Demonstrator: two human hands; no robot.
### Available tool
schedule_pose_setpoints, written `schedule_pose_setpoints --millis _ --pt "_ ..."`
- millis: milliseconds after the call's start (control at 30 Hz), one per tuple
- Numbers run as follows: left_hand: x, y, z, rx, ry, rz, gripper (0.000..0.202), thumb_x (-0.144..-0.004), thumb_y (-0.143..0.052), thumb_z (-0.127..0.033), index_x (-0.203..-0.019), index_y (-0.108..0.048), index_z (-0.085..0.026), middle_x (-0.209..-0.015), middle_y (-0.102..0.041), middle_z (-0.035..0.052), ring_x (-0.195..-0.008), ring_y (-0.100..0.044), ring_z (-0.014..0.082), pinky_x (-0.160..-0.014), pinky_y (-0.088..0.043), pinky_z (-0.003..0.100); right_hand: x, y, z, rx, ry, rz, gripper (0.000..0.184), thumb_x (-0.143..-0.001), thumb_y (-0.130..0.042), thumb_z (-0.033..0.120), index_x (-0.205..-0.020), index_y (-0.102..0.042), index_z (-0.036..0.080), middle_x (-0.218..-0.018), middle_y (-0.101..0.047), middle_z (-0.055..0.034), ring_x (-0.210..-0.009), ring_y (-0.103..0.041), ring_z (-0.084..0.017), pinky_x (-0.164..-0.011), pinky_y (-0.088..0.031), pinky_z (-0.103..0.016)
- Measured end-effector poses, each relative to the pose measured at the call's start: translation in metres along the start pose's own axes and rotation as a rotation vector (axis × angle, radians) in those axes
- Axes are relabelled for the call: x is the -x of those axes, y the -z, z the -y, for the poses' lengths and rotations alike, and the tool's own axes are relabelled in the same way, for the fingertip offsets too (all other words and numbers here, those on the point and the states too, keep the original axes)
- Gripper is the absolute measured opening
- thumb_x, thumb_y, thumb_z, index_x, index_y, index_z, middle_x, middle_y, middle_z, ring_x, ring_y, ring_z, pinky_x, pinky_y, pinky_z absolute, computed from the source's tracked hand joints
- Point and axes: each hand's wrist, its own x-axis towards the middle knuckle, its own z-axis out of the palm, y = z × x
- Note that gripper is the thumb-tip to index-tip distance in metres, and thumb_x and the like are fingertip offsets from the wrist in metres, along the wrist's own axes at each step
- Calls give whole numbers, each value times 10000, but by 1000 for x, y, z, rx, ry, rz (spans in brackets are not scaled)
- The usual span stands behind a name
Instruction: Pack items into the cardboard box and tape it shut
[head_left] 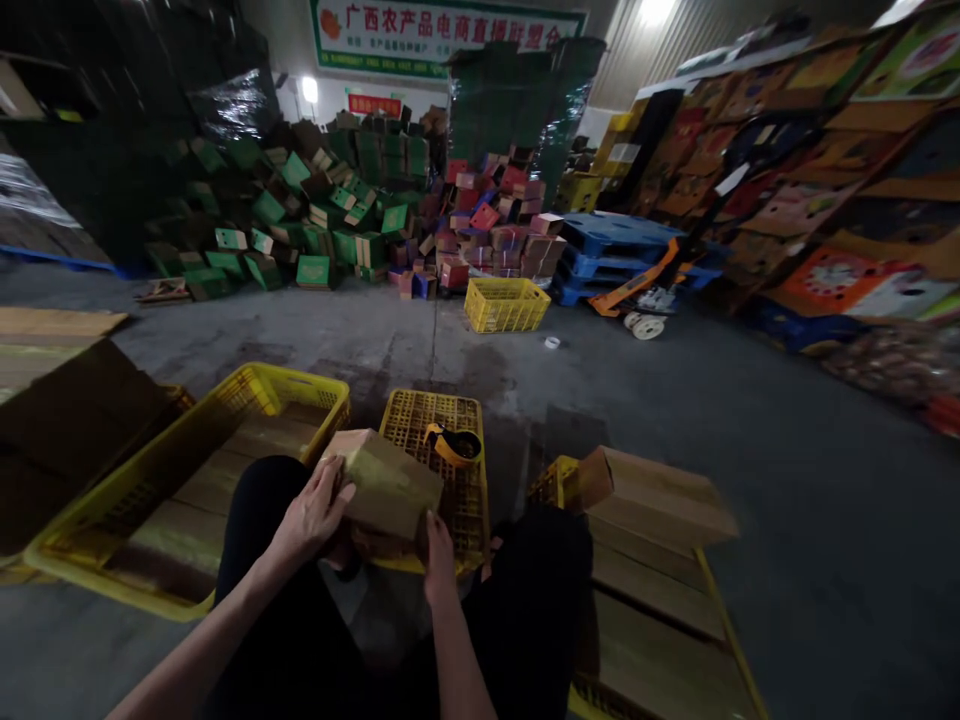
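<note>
Between my knees, a small brown cardboard box (390,485) is held at a tilt. My left hand (319,505) grips its left end, thumb on the near face and fingers over the edge. My right hand (439,550) pinches its lower right corner. Under the box is an upturned yellow plastic crate (471,500), and on it lies an orange-and-black tape dispenser (454,445). To my left stands a yellow crate (259,385) with several flat-topped cardboard boxes (191,530) inside. On my right another yellow crate (555,480) is filled with similar boxes (660,640), one box (660,495) lying on top.
A large open carton (67,430) stands at the far left. Ahead on the floor are a yellow crate (507,305), a white tape roll (552,343), an orange pallet jack (645,285) and blue pallets (619,235). Green boxes (311,270) lie heaped behind; stacked cartons (825,210) line the right.
</note>
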Motion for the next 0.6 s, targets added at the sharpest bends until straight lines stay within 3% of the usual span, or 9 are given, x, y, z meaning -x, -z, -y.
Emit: schedule_pose_setpoints --millis 100,267,333,433,500,600 --pt "5 -19 17 150 97 60 573 -1004 -403 -461 -1489 -438 -157 -1416 -613 151 -1318 -586 282 -1067 -499 436 -12 29 -9 6 -108 -69 796 -923 -358 764 -1327 -651 143 -1083 -763 -149 -965 -735 -279 -786 -576 -384" --pt "17 -90 32 233 206 121 534 -983 -377 -348 -1441 -510 -109 -1287 -698 155 -1254 -634 275 -1077 -482 432 -9 63 -19 126 -206 -112 923 -848 -435 808 -1465 -523 128 -1320 -658 -202 -1189 -648 -333 -960 -513 -450" --pt "18 -113 35 210 250 110 543 -965 -370 -298 -1454 -507 -106 -1280 -700 161 -1283 -613 280 -1113 -446 449 -3 62 -17 267 -315 -96 1029 -829 -384 847 -1500 -465 71 -1410 -582 -245 -1294 -577 -353 -1018 -474 -449" --pt "18 -129 36 208 276 96 584 -951 -362 -261 -1499 -450 -81 -1390 -625 192 -1376 -528 287 -1160 -388 471 2 52 -9 497 -379 -50 1088 -875 -262 828 -1524 -377 -38 -1516 -442 -306 -1429 -428 -370 -1125 -372 -456" --pt "20 -131 33 201 221 89 608 -953 -395 -283 -1528 -409 -88 -1526 -498 186 -1470 -400 283 -1191 -344 466 5 43 1 654 -296 -48 1010 -941 -204 750 -1535 -347 -54 -1569 -356 -310 -1483 -326 -388 -1171 -285 -518" --pt "33 -133 21 62 -7 87 635 -972 -448 -344 -1556 -370 -108 -1630 -336 177 -1547 -203 324 -1223 -247 541 12 28 23 853 -81 -10 816 -1016 -191 620 -1537 -402 28 -1627 -284 -246 -1531 -182 -406 -1181 -170 -637"
